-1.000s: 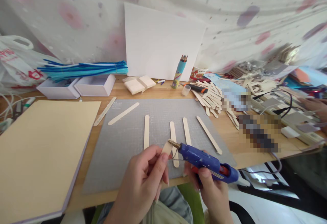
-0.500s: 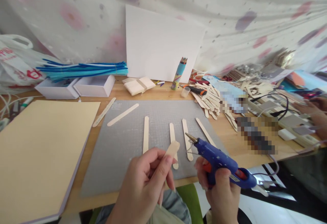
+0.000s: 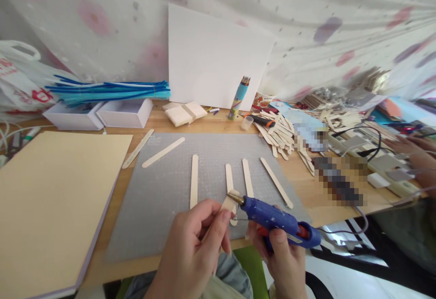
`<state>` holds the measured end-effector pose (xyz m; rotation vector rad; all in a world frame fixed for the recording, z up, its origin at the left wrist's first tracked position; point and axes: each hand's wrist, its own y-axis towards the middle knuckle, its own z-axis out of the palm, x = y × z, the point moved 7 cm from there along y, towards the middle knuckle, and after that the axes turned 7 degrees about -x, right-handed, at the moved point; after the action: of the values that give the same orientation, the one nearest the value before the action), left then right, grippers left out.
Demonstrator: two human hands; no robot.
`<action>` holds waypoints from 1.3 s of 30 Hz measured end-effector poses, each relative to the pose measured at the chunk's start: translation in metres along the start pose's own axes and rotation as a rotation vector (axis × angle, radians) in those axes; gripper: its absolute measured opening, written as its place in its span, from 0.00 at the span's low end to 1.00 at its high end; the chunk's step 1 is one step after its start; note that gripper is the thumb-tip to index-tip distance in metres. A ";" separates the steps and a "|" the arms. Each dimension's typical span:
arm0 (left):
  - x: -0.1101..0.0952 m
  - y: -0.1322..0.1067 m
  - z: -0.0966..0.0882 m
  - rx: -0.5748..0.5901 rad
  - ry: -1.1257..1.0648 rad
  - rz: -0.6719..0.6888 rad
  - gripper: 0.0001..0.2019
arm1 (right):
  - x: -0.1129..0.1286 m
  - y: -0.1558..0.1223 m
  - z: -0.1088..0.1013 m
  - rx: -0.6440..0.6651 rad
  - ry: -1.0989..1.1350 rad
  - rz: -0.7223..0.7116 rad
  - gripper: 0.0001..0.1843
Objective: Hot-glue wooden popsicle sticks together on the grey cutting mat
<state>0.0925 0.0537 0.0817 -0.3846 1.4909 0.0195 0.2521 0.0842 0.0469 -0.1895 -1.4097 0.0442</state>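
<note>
My left hand [image 3: 199, 240] pinches a wooden craft stick [image 3: 227, 203] between thumb and fingers, its far end pointing up and away. A blue hot glue gun [image 3: 272, 217] is gripped in my right hand [image 3: 281, 253], thumb along its side. The gun's brass nozzle [image 3: 235, 197] is at the tip of the held stick; whether it touches I cannot tell. Below, several loose craft sticks lie apart on the grey cutting mat [image 3: 163, 208], among them an upright one [image 3: 194, 181] and a slanted one [image 3: 276, 183].
A cream board [image 3: 61, 199] lies left of the mat. Behind stand white boxes [image 3: 126, 113] with blue pipe cleaners [image 3: 109, 91], a pencil tube [image 3: 238, 101] and a white board [image 3: 214, 58]. A craft stick pile [image 3: 277, 133] and power strips [image 3: 388, 167] are right, near another person's hand [image 3: 413, 153].
My right hand has moved the glue gun leftward, bringing its nozzle from right of the held craft stick to the stick's tip. The left hand has hardly moved.
</note>
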 end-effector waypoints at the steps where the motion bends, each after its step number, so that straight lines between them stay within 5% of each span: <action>1: 0.000 0.000 0.000 0.002 0.001 -0.005 0.19 | 0.000 -0.001 0.000 -0.009 0.011 -0.003 0.28; 21: -0.001 0.002 -0.004 0.033 0.083 0.127 0.18 | 0.004 -0.002 0.007 -0.097 0.090 -0.117 0.23; 28: 0.000 0.003 -0.005 0.025 0.099 0.165 0.18 | 0.004 -0.004 0.013 -0.081 -0.003 -0.057 0.31; 39: -0.009 -0.002 -0.012 -0.093 0.321 0.388 0.14 | -0.017 0.004 0.020 0.086 0.207 0.135 0.29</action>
<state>0.0804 0.0506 0.0903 -0.1714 1.8690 0.3499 0.2304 0.0883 0.0329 -0.2112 -1.1851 0.1911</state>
